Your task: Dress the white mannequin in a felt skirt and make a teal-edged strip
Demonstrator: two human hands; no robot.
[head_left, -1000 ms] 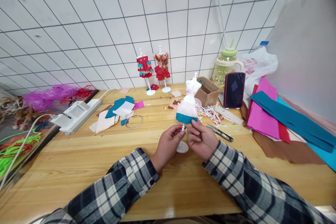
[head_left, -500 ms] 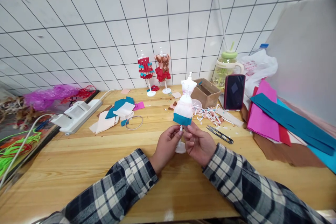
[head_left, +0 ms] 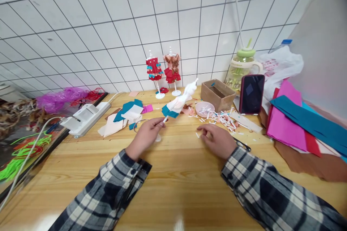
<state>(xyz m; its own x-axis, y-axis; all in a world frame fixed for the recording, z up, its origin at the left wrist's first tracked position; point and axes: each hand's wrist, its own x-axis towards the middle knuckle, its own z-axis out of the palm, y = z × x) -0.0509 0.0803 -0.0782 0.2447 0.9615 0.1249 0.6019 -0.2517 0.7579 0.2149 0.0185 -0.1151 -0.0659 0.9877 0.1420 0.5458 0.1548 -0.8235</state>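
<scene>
My left hand (head_left: 146, 134) is closed round the thin white stand of a miniature dress form (head_left: 187, 94), which leans to the upper right. White and pale pink material wraps the form, with a teal band (head_left: 170, 111) at its lower edge. The stand's round base shows partly below my fingers. To the right, my right hand (head_left: 218, 140) hovers low over the table with bent fingers and thumb apart, nothing visible in it. A small white scrap (head_left: 197, 135) lies by its fingertips. Black thread snips (head_left: 243, 145) are mostly hidden behind that hand and cuff.
Two dressed miniature forms (head_left: 154, 69) stand against the tiled wall. Near them are a cardboard box (head_left: 218, 95), a pink dish (head_left: 205, 103) of scraps, a phone (head_left: 252, 94) and a jug (head_left: 241, 68). Fabric sheets (head_left: 284, 119) lie right; cloth pieces (head_left: 115, 124) and a power strip (head_left: 86, 118) left.
The dress form has tipped from upright to leaning right, moving left with my left hand. My right hand has let go of it and moved right, toward the thread snips. The view has shifted slightly.
</scene>
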